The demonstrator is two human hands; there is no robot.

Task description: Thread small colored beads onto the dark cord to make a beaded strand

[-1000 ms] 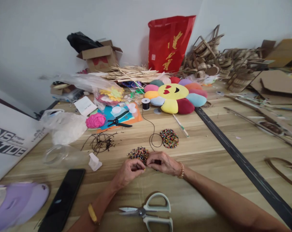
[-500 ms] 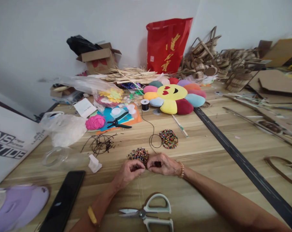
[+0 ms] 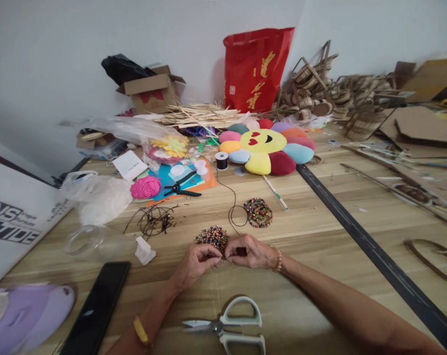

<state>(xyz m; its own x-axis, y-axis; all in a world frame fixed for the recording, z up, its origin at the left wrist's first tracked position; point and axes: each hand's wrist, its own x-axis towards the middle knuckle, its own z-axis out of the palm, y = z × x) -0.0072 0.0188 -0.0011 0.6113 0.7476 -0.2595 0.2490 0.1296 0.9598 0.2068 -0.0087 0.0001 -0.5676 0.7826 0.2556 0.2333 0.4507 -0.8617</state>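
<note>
My left hand [image 3: 198, 264] is closed in a pinch just in front of a pile of multicoloured beads [image 3: 213, 237]; what lies between its fingertips is too small to make out. Close beside it, almost fingertip to fingertip, my right hand [image 3: 250, 251] pinches a thin black cord [image 3: 235, 190]. The cord loops back over the table to a spool [image 3: 222, 160]. Beyond my right hand lies a coil of strung beads [image 3: 258, 212]. Scissors [image 3: 223, 326] with white handles rest, blades apart, between my forearms.
A black phone [image 3: 95, 308] and a purple object [image 3: 34, 315] are at the left. Behind are cord scraps [image 3: 154, 219], pliers [image 3: 182, 190], pink yarn [image 3: 145, 187] and a flower cushion [image 3: 267, 143]. A dark strip [image 3: 363, 241] crosses the table at right.
</note>
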